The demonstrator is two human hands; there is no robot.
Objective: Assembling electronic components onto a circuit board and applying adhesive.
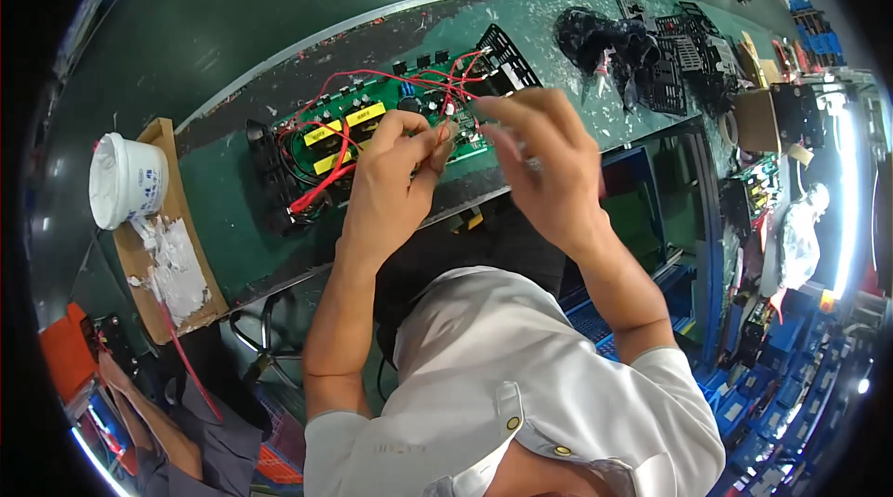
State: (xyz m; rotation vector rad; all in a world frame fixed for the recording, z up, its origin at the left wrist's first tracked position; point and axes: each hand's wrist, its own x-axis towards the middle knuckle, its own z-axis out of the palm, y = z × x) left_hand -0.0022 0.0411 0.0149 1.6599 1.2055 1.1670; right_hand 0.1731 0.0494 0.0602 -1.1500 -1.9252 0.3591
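A green circuit board (372, 120) with yellow parts, black components and red wires (326, 176) lies on the green workbench (233, 209). My left hand (391, 176) hovers over the board's near edge, fingers pinched on a thin wire at its right side. My right hand (544, 158) is raised just to the right, fingers curled around the same thin wire; what lies between the fingertips is blurred. A black grille-like frame (507, 55) sits behind the board.
A white tub (126, 179) of paste stands on a cardboard sheet (172, 255) smeared white at the left. Black plastic parts (651, 46) are piled at the bench's right end. Another person's arm (139, 413) shows at lower left. Blue bins (744, 385) sit below.
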